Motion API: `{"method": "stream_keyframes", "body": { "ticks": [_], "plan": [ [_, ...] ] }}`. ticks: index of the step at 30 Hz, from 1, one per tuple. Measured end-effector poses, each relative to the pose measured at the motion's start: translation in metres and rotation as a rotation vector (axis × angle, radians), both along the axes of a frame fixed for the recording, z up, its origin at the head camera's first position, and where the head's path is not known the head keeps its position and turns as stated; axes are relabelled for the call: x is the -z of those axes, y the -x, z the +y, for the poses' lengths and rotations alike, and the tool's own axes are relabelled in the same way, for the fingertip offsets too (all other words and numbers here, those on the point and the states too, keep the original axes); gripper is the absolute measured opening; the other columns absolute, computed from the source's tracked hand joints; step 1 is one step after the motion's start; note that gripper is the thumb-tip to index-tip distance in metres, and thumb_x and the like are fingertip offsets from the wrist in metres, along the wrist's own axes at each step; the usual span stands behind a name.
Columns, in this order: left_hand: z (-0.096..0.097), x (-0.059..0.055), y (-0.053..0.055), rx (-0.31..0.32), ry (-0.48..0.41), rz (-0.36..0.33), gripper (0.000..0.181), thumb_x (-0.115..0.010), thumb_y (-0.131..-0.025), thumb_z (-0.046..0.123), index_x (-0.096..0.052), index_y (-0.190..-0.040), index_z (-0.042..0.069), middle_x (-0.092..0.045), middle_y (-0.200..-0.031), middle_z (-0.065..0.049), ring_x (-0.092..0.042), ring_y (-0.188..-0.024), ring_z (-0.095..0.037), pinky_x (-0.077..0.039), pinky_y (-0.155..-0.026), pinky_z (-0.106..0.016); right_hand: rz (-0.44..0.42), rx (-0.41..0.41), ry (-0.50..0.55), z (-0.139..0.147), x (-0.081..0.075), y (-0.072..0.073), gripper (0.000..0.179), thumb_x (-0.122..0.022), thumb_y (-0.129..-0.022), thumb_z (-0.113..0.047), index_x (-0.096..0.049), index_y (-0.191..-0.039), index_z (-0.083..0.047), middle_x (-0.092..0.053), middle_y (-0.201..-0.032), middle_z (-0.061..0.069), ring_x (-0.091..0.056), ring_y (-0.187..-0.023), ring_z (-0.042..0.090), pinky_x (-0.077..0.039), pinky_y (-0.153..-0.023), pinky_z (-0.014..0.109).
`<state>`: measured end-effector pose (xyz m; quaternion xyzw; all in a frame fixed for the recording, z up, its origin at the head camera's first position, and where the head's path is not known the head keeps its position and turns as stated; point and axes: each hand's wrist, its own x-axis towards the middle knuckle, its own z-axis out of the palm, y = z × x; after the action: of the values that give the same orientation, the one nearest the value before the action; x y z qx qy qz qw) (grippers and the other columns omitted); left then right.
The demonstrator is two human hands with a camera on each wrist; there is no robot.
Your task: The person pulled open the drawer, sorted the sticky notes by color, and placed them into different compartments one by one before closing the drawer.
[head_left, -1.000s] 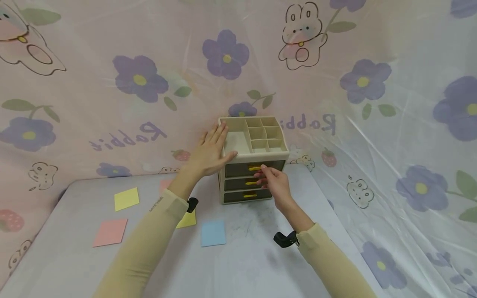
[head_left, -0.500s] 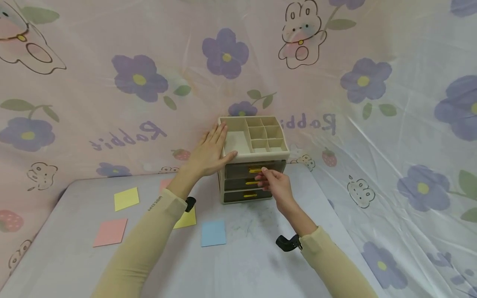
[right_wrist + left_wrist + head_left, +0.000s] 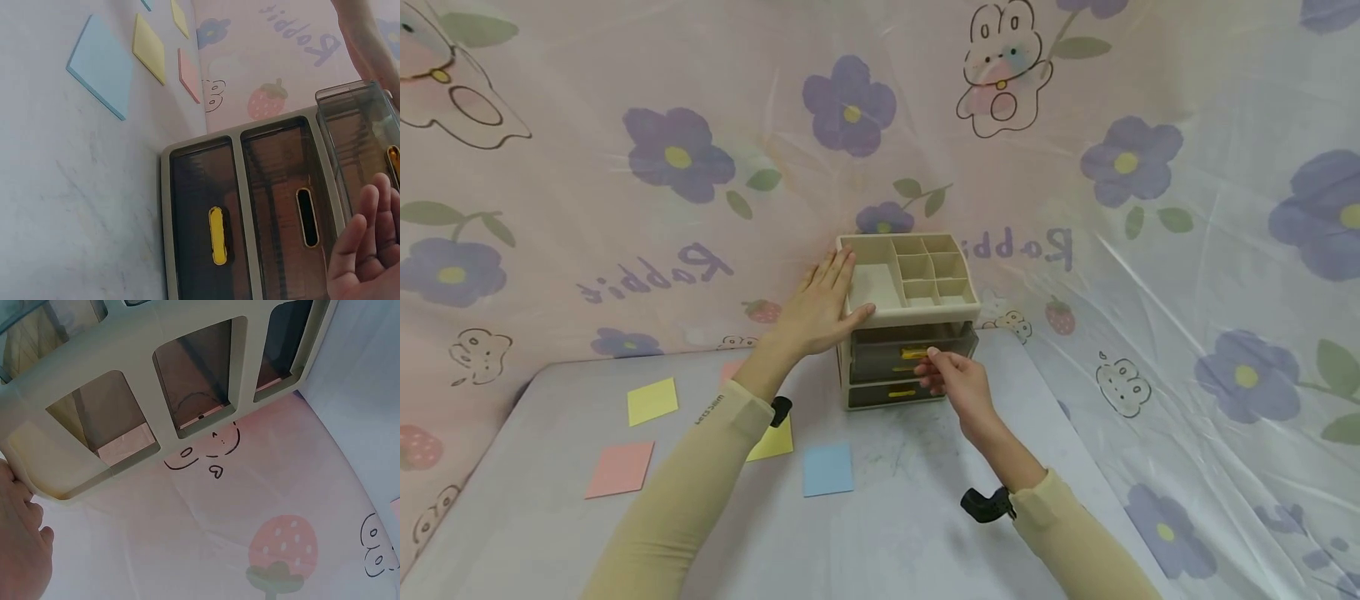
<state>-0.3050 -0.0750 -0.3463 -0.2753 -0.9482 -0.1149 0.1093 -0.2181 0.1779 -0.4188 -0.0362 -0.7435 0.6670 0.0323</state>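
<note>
A cream desktop drawer organizer (image 3: 913,317) stands at the back of the table, its top divided into small compartments. My left hand (image 3: 820,315) rests along its upper left edge, fingers straight and thumb over the front rim; in the left wrist view that hand (image 3: 24,540) lies by the organizer's cut-out side (image 3: 134,347). With thumb and fingers, my right hand (image 3: 961,383) pinches the yellow handle (image 3: 913,353) of the top drawer (image 3: 876,360). This see-through grey drawer is pulled partway out, overlapping the middle one. Below, the bottom drawer (image 3: 194,181) is closed.
Square paper pads lie left and front of the organizer: a yellow one (image 3: 652,401), a pink one (image 3: 620,470), a blue one (image 3: 828,470), and others partly behind my left arm. A patterned cloth wall (image 3: 805,192) rises directly behind the organizer.
The top drawer has slid out toward me, with my right hand moving back and slightly down on its handle. My left hand has stayed on the organizer's edge.
</note>
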Motion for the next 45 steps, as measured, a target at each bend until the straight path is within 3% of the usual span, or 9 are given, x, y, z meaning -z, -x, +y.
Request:
{"method": "stream_keyframes", "body": {
  "ticks": [4, 8, 15, 22, 38, 45],
  "plan": [
    [0.0, 0.0, 0.001, 0.0, 0.004, 0.002, 0.093, -0.03, -0.105, 0.067, 0.003, -0.165, 0.004, 0.008, -0.174, -0.01, 0.004, -0.161, -0.031, -0.005, -0.13, -0.05, 0.004, -0.006, -0.004, 0.002, 0.0, -0.006, 0.04, -0.059, -0.108, -0.034, -0.073, -0.107, 0.003, -0.076, -0.095, 0.011, -0.069, -0.086, 0.033, -0.058, -0.076, 0.035],
    [0.0, 0.001, 0.001, 0.004, 0.002, 0.009, 0.093, -0.031, -0.106, 0.066, 0.001, -0.166, 0.003, 0.007, -0.174, -0.011, 0.004, -0.161, -0.031, -0.005, -0.13, -0.051, 0.005, -0.006, -0.004, 0.003, 0.002, -0.01, 0.039, -0.06, -0.107, -0.033, -0.073, -0.107, 0.003, -0.076, -0.094, 0.01, -0.069, -0.082, 0.027, -0.057, -0.073, 0.03],
    [0.0, 0.001, 0.001, 0.009, 0.003, 0.007, 0.093, -0.031, -0.106, 0.066, 0.0, -0.166, 0.002, 0.008, -0.174, -0.011, 0.004, -0.16, -0.031, -0.006, -0.13, -0.051, 0.002, -0.012, -0.004, 0.005, 0.003, -0.018, 0.037, -0.061, -0.107, -0.031, -0.073, -0.109, 0.003, -0.076, -0.093, 0.01, -0.069, -0.087, 0.035, -0.057, -0.073, 0.03],
    [-0.001, 0.002, 0.002, 0.012, 0.002, 0.019, 0.093, -0.031, -0.106, 0.066, 0.0, -0.165, 0.002, 0.005, -0.174, -0.013, 0.002, -0.16, -0.033, -0.008, -0.129, -0.052, -0.006, -0.025, -0.003, 0.007, 0.003, -0.027, 0.036, -0.061, -0.107, -0.03, -0.073, -0.109, 0.005, -0.076, -0.095, 0.013, -0.069, -0.082, 0.025, -0.056, -0.071, 0.027],
    [-0.001, -0.001, 0.002, 0.02, 0.007, 0.015, 0.093, -0.03, -0.106, 0.065, 0.004, -0.165, 0.002, 0.006, -0.173, -0.014, 0.003, -0.16, -0.032, -0.008, -0.129, -0.052, 0.012, -0.055, -0.011, 0.012, 0.005, -0.047, 0.037, -0.061, -0.107, -0.027, -0.071, -0.108, 0.009, -0.075, -0.093, 0.013, -0.068, -0.079, 0.021, -0.057, -0.071, 0.028],
    [-0.002, -0.002, 0.002, 0.017, 0.019, 0.001, 0.093, -0.027, -0.106, 0.068, 0.004, -0.165, 0.003, 0.006, -0.174, -0.013, 0.006, -0.16, -0.03, -0.005, -0.13, -0.05, 0.014, -0.066, -0.027, 0.013, 0.005, -0.054, 0.035, -0.062, -0.106, -0.029, -0.073, -0.107, 0.004, -0.075, -0.093, 0.013, -0.069, -0.08, 0.021, -0.058, -0.072, 0.029]
  ]
}}
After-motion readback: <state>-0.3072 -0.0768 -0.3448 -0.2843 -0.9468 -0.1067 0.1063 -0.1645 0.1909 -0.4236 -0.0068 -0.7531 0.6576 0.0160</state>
